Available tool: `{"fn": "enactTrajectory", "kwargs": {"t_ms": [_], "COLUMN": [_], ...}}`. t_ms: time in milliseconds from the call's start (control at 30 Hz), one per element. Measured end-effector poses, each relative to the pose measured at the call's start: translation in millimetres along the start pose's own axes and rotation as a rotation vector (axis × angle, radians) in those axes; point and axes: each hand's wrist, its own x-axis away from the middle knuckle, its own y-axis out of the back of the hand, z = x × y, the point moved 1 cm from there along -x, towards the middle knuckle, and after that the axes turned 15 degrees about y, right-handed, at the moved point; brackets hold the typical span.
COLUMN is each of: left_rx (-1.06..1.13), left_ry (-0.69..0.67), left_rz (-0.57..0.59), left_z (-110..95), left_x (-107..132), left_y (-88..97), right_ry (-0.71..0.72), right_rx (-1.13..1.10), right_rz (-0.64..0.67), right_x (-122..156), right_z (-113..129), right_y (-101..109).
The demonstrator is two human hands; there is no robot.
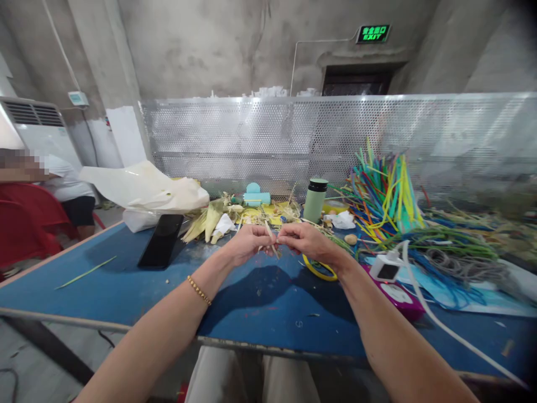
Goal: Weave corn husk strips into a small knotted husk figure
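Note:
My left hand [248, 244] and my right hand [305, 240] meet over the middle of the blue table [268, 313], fingertips close together. Pinched in my left hand is a thin, pale, dry plant strip [269, 230], one end pointing up and another down below the fingers. My right thumb and index finger are pressed together at the strip's right side; whether they hold part of it is too small to make out. A yellow ring-shaped band [319, 270] lies under my right wrist. Dry husks [212, 219] lie beyond my left hand.
A black phone [161, 242], a white plastic bag [155, 190] and a green strip [86, 272] are on the left. A green bottle [315, 200] stands behind my right hand. Colourful strips [390, 190], a white charger [385, 267] with cable and a magenta box [403, 299] are at right.

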Motion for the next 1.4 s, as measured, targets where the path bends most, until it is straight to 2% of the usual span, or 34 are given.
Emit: {"fn": "enactTrajectory", "kwargs": {"t_ms": [133, 333, 467, 600, 900, 967, 1133, 1233, 1333, 1400], "left_rx": [-0.067, 0.019, 0.040, 0.026, -0.249, -0.191, 0.134, 0.220, 0.110, 0.036], "left_ry": [0.041, 0.075, 0.021, -0.002, -0.044, -0.036, -0.015, -0.035, -0.049, -0.066], "left_rz": [0.105, 0.156, 0.009, -0.107, -0.327, -0.292, -0.075, -0.115, -0.167, -0.126], "left_z": [-3.1, 0.6, 5.2, 8.9, -0.3, 0.4, 2.0, 1.4, 3.0, 4.8], "left_x": [3.0, -1.9, -7.4, -10.7, -4.3, -4.8, -8.6, -9.6, -10.0, -10.0], "left_y": [8.5, 19.1, 16.4, 9.5, 9.6, 10.8, 14.6, 17.9, 17.7, 14.9], "right_ry": [0.024, -0.027, -0.049, -0.048, -0.109, -0.111, -0.158, -0.186, -0.194, -0.199], "right_rx": [0.007, 0.217, 0.233, 0.131, -0.032, -0.080, -0.374, -0.590, -0.692, -0.699], "right_rz": [0.022, -0.105, -0.122, -0.156, -0.237, -0.271, -0.372, -0.426, -0.454, -0.465], "right_x": [0.7, -1.5, -2.9, -5.4, -5.7, -5.4, -4.9, -5.0, -5.6, -6.0], "right_z": [-0.2, -11.3, -9.3, -6.3, -14.9, -14.6, -14.9, -15.2, -13.2, -12.0], "right_y": [-3.2, -4.8, -3.2, -6.6, -14.7, -14.8, -15.0, -15.0, -14.8, -15.0]}}
